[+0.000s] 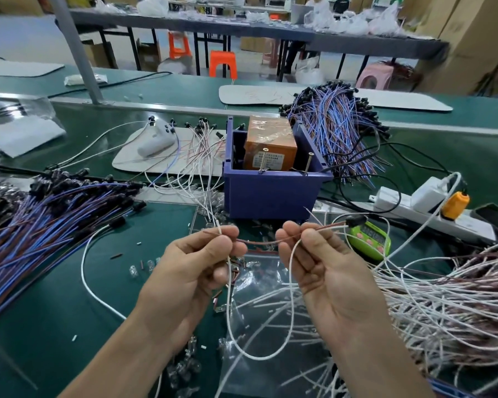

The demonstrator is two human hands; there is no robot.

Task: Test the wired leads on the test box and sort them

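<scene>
L hand (197, 264) & R hand (318, 264) each pinch the same red/white lead (258, 242), stretched btwn them; test box (270, 147) just beyond.

Test box (270, 150): an orange block wrapped in clear tape, seated in a blue plastic bin (273, 193) with 2 upright screws at the bin's near rim.

Held lead (258, 242): 1 brown and 1 white wire with a black cap at the right end, stretched between 2 hands; the white wire loops down.

Blue-and-brown leads: 1 pile (49, 214) left of the bin, 1 pile (337, 124) behind right. White-and-brown leads (443, 305) lie heaped at right.
</scene>
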